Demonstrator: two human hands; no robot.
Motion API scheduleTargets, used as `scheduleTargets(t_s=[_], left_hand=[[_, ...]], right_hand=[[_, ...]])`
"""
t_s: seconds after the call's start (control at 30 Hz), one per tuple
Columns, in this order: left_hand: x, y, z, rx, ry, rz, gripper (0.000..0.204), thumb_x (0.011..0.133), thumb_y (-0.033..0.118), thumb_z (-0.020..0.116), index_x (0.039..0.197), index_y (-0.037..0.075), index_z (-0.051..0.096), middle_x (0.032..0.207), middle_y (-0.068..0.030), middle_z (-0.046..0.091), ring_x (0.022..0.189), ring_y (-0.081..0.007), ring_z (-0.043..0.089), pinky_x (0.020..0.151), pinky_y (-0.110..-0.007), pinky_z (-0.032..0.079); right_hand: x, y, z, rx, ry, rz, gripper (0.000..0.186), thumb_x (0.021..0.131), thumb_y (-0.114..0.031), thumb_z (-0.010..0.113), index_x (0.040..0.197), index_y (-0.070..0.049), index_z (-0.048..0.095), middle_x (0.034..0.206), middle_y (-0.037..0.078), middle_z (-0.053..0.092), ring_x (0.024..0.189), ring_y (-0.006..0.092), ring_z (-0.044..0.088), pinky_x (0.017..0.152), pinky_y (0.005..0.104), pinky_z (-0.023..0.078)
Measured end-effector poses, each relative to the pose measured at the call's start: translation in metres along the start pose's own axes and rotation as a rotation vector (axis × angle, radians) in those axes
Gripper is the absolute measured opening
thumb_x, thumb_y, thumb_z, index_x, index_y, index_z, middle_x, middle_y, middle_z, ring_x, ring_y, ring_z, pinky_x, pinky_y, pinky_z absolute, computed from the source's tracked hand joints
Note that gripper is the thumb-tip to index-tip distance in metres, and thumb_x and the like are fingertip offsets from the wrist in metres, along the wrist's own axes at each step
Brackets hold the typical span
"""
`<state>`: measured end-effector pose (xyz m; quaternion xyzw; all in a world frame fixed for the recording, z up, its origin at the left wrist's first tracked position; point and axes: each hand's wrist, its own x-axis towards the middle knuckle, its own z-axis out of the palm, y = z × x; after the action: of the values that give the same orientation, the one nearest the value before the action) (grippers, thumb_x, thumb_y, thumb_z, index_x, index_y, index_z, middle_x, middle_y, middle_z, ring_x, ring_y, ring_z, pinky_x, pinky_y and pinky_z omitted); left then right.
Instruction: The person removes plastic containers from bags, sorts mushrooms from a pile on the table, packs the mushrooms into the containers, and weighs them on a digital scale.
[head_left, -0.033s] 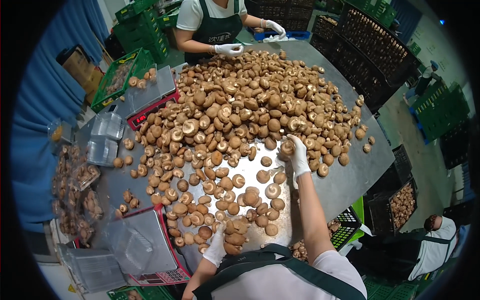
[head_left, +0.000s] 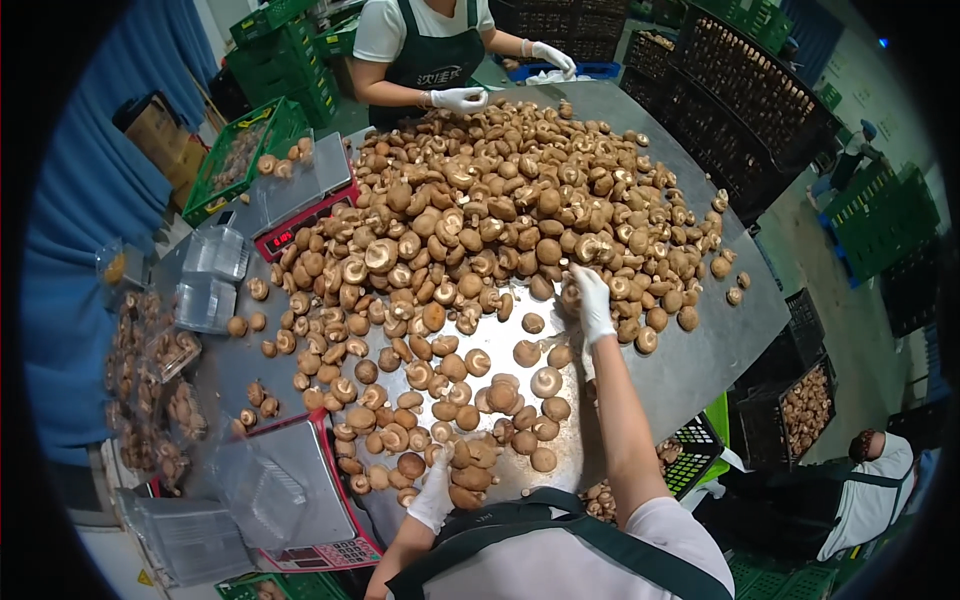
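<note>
Right hand [head_left: 592, 305] has shifted slightly, grip closed on one shiitake mushroom [head_left: 571, 297] at the near edge of the shiitake pile [head_left: 480, 210]. Left hand [head_left: 434, 492] unchanged, clamped on several shiitakes [head_left: 474, 470] near the table [head_left: 705, 370] edge. Both remain loaded.

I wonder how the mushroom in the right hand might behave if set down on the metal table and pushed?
The mushroom would probably roll or wobble, given its rounded cap. It may slide too, as the table looks smooth. It seems light: the right hand alone holds it.
</note>
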<state>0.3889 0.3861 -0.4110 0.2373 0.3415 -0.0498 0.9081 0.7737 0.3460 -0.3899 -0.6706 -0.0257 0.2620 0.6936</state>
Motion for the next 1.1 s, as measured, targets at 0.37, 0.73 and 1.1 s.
scheduleTargets(t_s=[0.37,0.73,1.1], left_hand=[[0.005,-0.002,0.005,-0.081,0.040,-0.029,0.064,0.089,0.059,0.040,0.129,0.009,0.042,0.115,-0.0127,0.056,0.092,-0.0279,0.062,0.068,-0.039,0.055],[0.001,0.008,0.000,-0.204,-0.055,0.022,0.074,0.086,0.069,0.030,0.129,0.010,0.044,0.115,-0.0137,0.057,0.087,-0.0313,0.062,0.065,-0.041,0.053],[-0.023,0.018,0.013,-0.262,0.171,0.127,0.043,0.090,0.046,0.048,0.110,0.008,0.054,0.098,-0.0078,0.060,0.078,-0.0163,0.062,0.066,-0.027,0.054]], right_hand=[[0.056,0.028,0.012,-0.395,0.110,-0.146,0.039,0.075,-0.036,0.069,0.091,-0.001,0.068,0.081,0.010,0.068,0.071,0.0221,0.064,0.067,0.0340,0.049],[-0.041,0.025,-0.016,0.461,-0.229,0.258,0.029,0.087,-0.021,0.061,0.106,0.000,0.058,0.095,0.009,0.063,0.075,0.0212,0.063,0.060,0.0325,0.055],[-0.181,0.056,0.014,0.062,-0.879,0.449,0.024,0.083,-0.004,0.062,0.106,0.001,0.062,0.098,0.003,0.063,0.086,0.0084,0.057,0.076,0.0207,0.046]])
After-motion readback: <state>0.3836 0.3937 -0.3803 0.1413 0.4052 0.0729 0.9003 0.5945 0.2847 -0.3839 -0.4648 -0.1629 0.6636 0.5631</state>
